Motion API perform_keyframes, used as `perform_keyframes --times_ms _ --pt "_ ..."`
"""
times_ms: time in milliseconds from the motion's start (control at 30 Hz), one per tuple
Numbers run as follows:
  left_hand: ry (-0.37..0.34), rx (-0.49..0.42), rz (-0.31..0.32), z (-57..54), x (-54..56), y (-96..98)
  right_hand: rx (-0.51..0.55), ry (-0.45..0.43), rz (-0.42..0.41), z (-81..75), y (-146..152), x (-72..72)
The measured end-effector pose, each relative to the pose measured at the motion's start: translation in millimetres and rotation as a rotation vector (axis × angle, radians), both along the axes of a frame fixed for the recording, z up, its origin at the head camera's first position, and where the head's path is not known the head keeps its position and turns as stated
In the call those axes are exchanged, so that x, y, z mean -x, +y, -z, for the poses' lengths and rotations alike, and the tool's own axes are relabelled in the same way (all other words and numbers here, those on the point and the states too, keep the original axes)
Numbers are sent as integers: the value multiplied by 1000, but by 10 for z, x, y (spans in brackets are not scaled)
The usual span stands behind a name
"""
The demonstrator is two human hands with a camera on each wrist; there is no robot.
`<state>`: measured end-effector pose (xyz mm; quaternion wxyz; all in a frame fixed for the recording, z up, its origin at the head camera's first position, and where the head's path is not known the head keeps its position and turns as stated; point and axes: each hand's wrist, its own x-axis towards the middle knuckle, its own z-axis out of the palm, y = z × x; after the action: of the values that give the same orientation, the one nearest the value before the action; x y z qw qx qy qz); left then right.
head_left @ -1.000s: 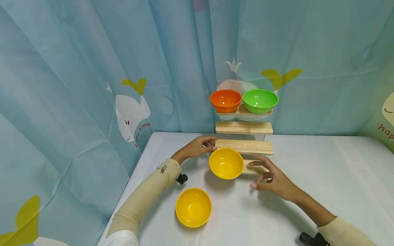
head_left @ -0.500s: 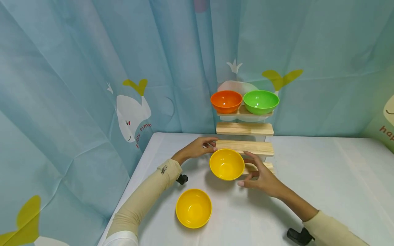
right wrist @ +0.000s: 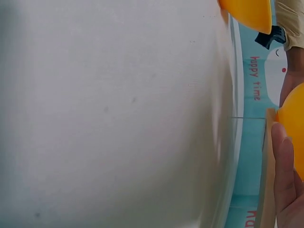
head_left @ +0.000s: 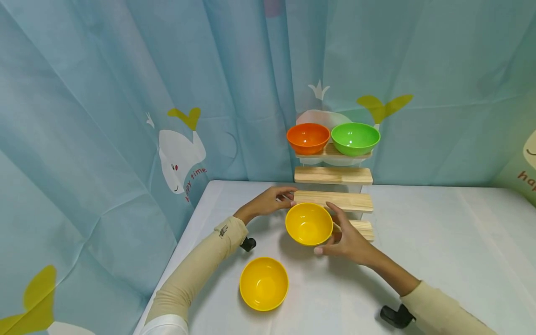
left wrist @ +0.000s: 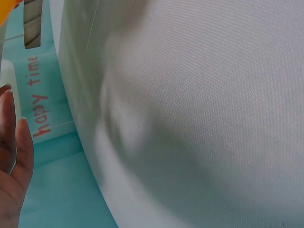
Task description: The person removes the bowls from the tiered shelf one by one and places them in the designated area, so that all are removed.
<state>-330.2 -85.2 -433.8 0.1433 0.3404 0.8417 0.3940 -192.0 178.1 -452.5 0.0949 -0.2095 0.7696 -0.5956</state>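
1. Right hand's grip (right wrist: pixel 287 190) at four o'clock, fingers (right wrist: pixel 284 164) straight, overlapping a yellow bowl (right wrist: pixel 295 126) at three; contact unclear.
2. Board (right wrist: pixel 268 190) at four, just beside the fingers.
3. Second bowl (right wrist: pixel 251 12) between one and two, cut off.
4. Beige sleeve (right wrist: pixel 290 21) and black clip (right wrist: pixel 271 37) at two.
5. Table (right wrist: pixel 118 114) from six round to twelve.
6. Blue curtain (right wrist: pixel 249 166) from two to four.

Two upper bowls (head_left: pixel 307 145) atop rack (head_left: pixel 332 176); middle bowl (head_left: pixel 309 224) at rack's lower left; front bowl (head_left: pixel 264 284) on table (head_left: pixel 439 232).

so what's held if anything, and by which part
Can't tell: right hand curves about the right side of the farther yellow bowl; left hand is at the left edge of the wooden rack.
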Motion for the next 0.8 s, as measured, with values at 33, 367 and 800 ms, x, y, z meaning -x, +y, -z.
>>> perform_keyframes --times_ms 33,367,800 --pt "-3 0 -1 1 2 -2 -3 -7 2 4 -7 6" --pt "-12 -1 -3 8 7 7 -32 -26 50 48 -56 32" --pt "11 -3 4 18 23 0 -49 -19 101 93 -169 61"
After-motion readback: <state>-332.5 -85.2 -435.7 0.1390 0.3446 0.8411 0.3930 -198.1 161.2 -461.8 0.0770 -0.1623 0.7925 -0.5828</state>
